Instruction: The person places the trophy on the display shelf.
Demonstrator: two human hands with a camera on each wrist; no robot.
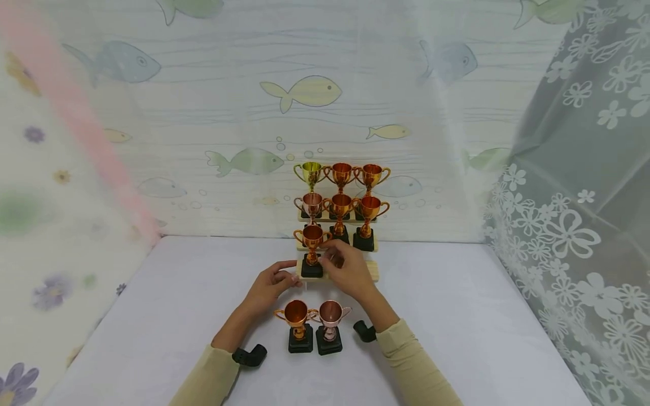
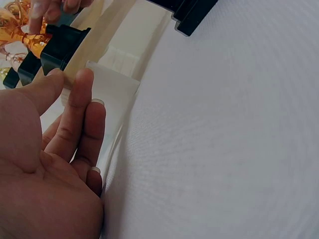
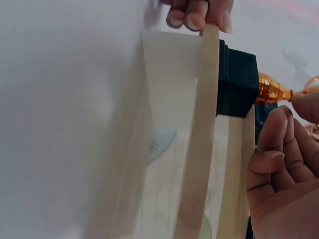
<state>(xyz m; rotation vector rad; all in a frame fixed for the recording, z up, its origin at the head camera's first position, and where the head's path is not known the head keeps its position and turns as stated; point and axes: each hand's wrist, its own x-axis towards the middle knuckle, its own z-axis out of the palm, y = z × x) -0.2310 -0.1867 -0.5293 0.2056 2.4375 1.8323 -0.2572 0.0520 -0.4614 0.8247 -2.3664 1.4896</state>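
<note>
An orange-gold trophy cup [image 1: 312,238] with a black base stands upright at the left end of the lowest wooden shelf board [image 3: 202,134]. My left hand [image 1: 271,288] holds that board's left end, thumb on one face and fingers at the other. On the cup's right side, my right hand [image 1: 350,270] pinches it around the stem with thumb and fingertips; the exact contact is partly hidden. In front of the stand, an orange-gold trophy [image 1: 296,313] and a pinkish trophy [image 1: 330,313] stand side by side on the table.
Behind, two higher boards carry several trophies, including a yellow-gold one [image 1: 311,172] and a pink one [image 1: 311,204]. A white sheet covers the table [image 1: 431,316]. A fish-print curtain [image 1: 228,113] hangs behind. Black wrist mounts [image 1: 250,356] stick out from both forearms.
</note>
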